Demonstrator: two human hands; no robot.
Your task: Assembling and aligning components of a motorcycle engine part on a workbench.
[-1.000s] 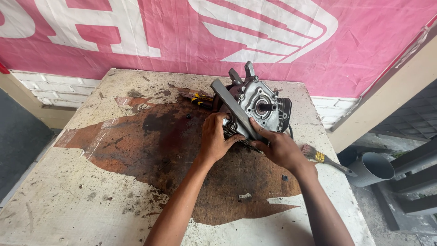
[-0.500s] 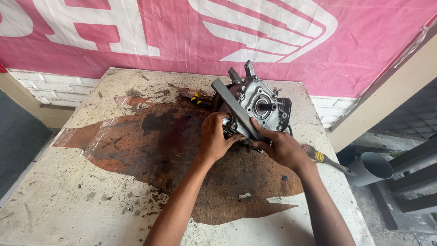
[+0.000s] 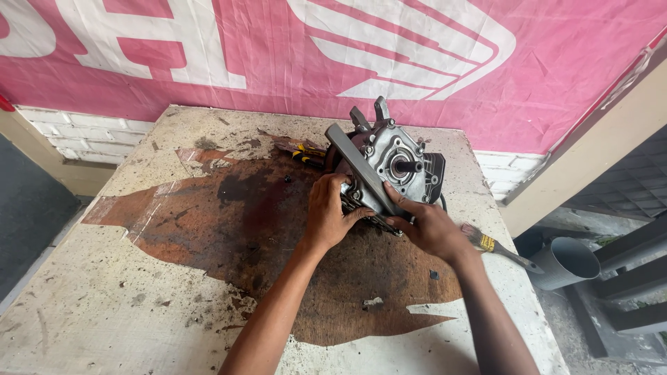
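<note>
Grey cast-metal engine block (image 3: 392,167) stands upper centre on the stained counter (image 3: 104,305); left hand (image 3: 328,215) and right hand (image 3: 431,228) clamp its lower edge (steadying it upright, seemingly).

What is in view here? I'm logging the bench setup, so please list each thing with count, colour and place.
engine casing: one, grey metal, far middle of the table, a stub shaft pointing out of it
flat bar: one, grey, slanted across the casing's front
paintbrush: one, dark bristles, right edge of the table
table: one, pale top worn to rusty brown
banner: one, pink and white, behind
pipe: one, grey, lower right
left hand: fingers on the casing's near side
right hand: gripping the casing's lower edge
</note>
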